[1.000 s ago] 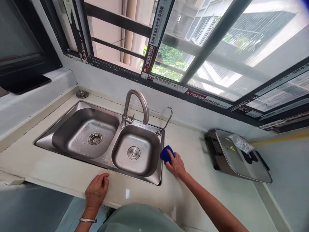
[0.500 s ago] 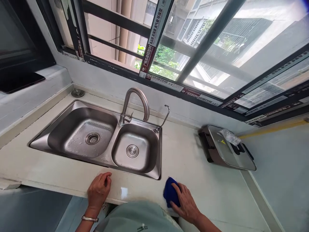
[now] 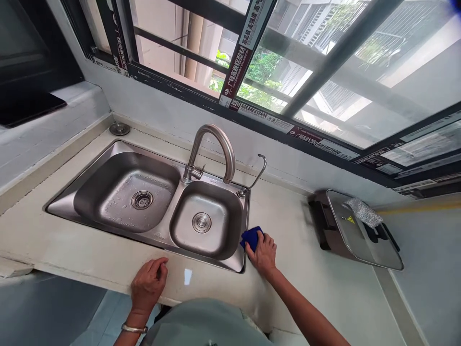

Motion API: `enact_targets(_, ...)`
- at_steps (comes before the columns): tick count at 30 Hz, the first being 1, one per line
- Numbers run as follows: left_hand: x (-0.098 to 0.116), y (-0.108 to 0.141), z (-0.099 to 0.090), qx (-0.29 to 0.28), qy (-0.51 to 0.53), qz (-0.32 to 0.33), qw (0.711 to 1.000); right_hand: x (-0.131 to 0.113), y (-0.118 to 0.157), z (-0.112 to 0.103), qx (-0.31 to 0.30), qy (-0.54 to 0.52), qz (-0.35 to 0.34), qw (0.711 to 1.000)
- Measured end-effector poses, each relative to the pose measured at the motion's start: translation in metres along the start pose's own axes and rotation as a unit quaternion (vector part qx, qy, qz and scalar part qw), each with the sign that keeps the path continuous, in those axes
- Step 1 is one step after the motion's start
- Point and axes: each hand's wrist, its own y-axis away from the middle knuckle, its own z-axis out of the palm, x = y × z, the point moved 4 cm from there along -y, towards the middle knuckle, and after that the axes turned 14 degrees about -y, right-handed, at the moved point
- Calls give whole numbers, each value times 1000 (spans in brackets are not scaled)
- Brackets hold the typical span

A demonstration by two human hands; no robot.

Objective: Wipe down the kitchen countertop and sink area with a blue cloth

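Back from the front edge of the white stone countertop (image 3: pixel 324 293), the right hand (image 3: pixel 262 254) has slid the blue cloth (image 3: pixel 251 238) up to the outer right corner of the stainless double sink (image 3: pixel 108 226); half a second ago the cloth sat lower, near the front edge, well below that corner. The right hand now grasps the cloth under its fingers and palm, pressing it to the counter, with the cloth's left end just touching the sink's rim. Directly left of this hand lies the smaller sink bowl (image 3: pixel 205 226), and the larger bowl with its wet walls and strainer drain (image 3: pixel 141 200) lies farther left. Up and to the left of the hand rises the curved faucet (image 3: pixel 227 149), with a thin filter tap (image 3: pixel 260 168) closer to it. Well to the hand's right, a glass lid (image 3: pixel 360 235) lies on a dark pan (image 3: pixel 320 226), with a metal scouring pad (image 3: pixel 364 212) on top. The left hand (image 3: pixel 148 284), well left of the right hand, rests on the counter's front edge with its fingers loosely curled, holding nothing; a metal bracelet (image 3: pixel 134 328) circles its wrist.
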Motion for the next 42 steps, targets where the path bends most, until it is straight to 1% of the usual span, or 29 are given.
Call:
enact_targets(7,-1,2,3,-7,-15,-14,1000,0,-94,-7,10,15,65,998)
enact_targets(11,0,2,3,-17,-22,-27,999,-3,-142,-6,24,12,99,995)
enact_targets(14,-1,3,4,-19,-28,-33,999,-7,-167,-2,37,12,119,992)
enact_targets(17,-2,4,5,-14,-32,-43,998,-14,-175,1,50,12,128,990)
enact_targets(20,-2,4,5,-13,-36,-51,998,-22,-164,2,53,10,108,993)
enact_targets(23,-3,5,5,-8,-34,-52,998,-31,-137,3,38,4,55,998)
enact_targets(25,-2,5,5,2,-32,-48,998,-36,-113,5,20,1,-2,1000)
enact_targets(27,-1,5,5,11,-32,-47,998,-39,-87,8,1,-2,-76,997)
enact_targets(30,0,6,5,14,-29,-52,998,-39,-52,10,-21,-14,-169,985)
enact_targets(34,0,7,4,17,-23,-58,998,-36,-15,6,-72,-52,-246,965)
enact_targets(39,0,9,4,31,-17,-50,998,-30,18,-4,-171,-89,-298,935)
enact_targets(42,-1,10,4,38,-16,-48,998,-23,27,-7,-196,-95,-324,921)
